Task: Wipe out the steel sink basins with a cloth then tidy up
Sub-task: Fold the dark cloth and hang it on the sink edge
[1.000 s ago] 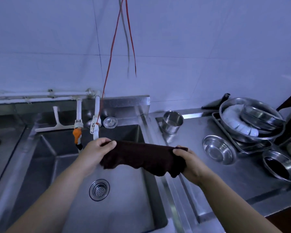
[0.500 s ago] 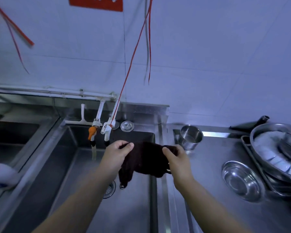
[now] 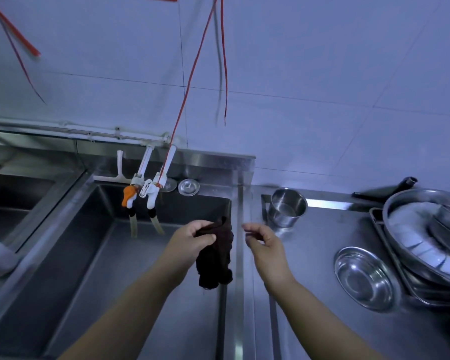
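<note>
My left hand [image 3: 190, 242] pinches the top of a dark brown cloth [image 3: 215, 258], which hangs down bunched over the right side of the steel sink basin [image 3: 94, 268]. Just to the right of the cloth, above the basin's rim, my right hand [image 3: 261, 240] holds nothing, its fingers loosely curled. A second basin [image 3: 13, 196] lies at the far left.
Two taps [image 3: 140, 193] with hoses hang over the basin's back, a sink strainer lid [image 3: 189, 187] behind them. On the right counter stand a steel cup [image 3: 287, 206], a shallow steel bowl [image 3: 364, 278] and a tray of stacked bowls and plates [image 3: 426, 235]. Red cords [image 3: 192, 74] dangle from above.
My right hand has let go of the cloth and drawn away to the right. The cloth, stretched between both hands before, now hangs from my left hand alone. The view has tilted up.
</note>
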{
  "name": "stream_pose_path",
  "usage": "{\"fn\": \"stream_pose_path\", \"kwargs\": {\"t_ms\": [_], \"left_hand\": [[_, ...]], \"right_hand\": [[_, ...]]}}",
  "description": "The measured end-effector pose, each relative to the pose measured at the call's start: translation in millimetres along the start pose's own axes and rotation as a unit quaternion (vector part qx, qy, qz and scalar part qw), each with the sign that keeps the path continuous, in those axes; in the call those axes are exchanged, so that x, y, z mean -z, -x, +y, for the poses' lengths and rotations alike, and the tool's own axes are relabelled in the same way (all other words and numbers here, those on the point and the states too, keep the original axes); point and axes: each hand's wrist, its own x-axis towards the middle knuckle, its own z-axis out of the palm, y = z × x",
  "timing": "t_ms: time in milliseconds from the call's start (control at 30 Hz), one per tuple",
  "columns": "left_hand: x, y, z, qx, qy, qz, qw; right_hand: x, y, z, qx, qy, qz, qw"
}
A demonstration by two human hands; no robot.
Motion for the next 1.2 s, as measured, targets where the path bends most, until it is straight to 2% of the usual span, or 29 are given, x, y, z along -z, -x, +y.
{"fn": "stream_pose_path", "kwargs": {"t_ms": [67, 133, 200, 267, 367, 467, 567, 733, 800, 900, 1000, 1133, 1200], "left_hand": [[-5.3, 0.0, 4.3, -0.013, -0.018, -0.041, 0.999], [-11.4, -1.8, 7.9, -0.013, -0.025, -0.077, 0.997], [-15.7, -6.7, 7.0, 0.007, -0.023, -0.111, 0.994], [-19.0, -15.0, -2.4, 0.049, -0.012, -0.107, 0.993], [-27.9, -20.5, -32.6, 0.133, -0.009, -0.035, 0.99], [-44.4, -17.3, -74.6, 0.173, -0.083, -0.043, 0.98], [-54.3, -16.3, -105.1, 0.193, -0.176, -0.03, 0.965], [-46.8, -49.2, -117.9, 0.226, -0.177, -0.056, 0.956], [-44.6, -73.8, -116.0, 0.222, -0.164, -0.045, 0.96], [-42.1, -116.8, -115.7, 0.209, -0.088, 0.02, 0.974], [-39.3, -149.0, -125.5, 0.221, -0.039, 0.057, 0.973], [-36.1, -154.7, -153.0, 0.305, -0.092, -0.003, 0.948], [-33.8, -149.5, -162.7, 0.322, -0.078, -0.032, 0.943]], "right_hand": [[13.9, -11.4, 6.8, -0.034, -0.017, -0.012, 0.999], [23.9, -20.3, 13.5, -0.081, -0.071, -0.07, 0.992], [31.6, -22.7, 20.6, -0.121, -0.132, -0.145, 0.973], [37.6, -21.6, 30.1, -0.152, -0.161, -0.182, 0.958], [44.2, -17.2, 53.4, -0.165, -0.102, -0.123, 0.973], [48.3, -12.1, 85.2, -0.164, 0.014, -0.067, 0.984], [50.8, -6.8, 113.9, -0.146, 0.122, -0.046, 0.981], [44.0, -19.9, 132.4, -0.104, 0.248, -0.03, 0.963], [35.5, -34.2, 134.3, -0.107, 0.261, -0.001, 0.959], [23.0, -65.9, 137.9, -0.128, 0.253, 0.045, 0.958], [17.1, -95.7, 144.6, -0.181, 0.21, 0.076, 0.958], [18.6, -104.3, 161.4, -0.232, 0.223, 0.085, 0.943], [19.6, -98.8, 166.5, -0.233, 0.225, 0.093, 0.942]]}}
